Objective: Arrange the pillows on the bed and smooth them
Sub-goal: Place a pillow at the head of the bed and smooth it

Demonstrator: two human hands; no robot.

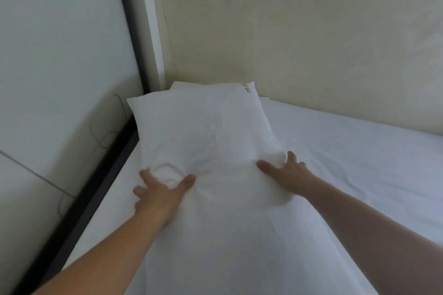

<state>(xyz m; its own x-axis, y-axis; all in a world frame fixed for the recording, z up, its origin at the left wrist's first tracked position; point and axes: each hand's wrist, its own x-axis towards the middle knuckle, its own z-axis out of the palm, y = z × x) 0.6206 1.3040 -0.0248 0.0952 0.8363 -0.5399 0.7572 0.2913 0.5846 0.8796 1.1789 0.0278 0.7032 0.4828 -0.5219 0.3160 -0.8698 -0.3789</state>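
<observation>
A white pillow (206, 127) lies on the bed (347, 175) in the corner by the walls. A second white pillow (182, 86) shows only as an edge behind and under it. My left hand (160, 191) holds the near left corner of the top pillow, fingers curled around a bunched fold. My right hand (287, 175) grips the near right corner, thumb pressed on top and fingers wrapped around the edge. Both arms reach forward from the bottom of the view.
A cream wall (299, 31) runs behind the bed and a pale panel with a dark frame (129, 31) stands at the left. The bed's dark edge (96, 194) runs along the left side. White sheet stretches to the right.
</observation>
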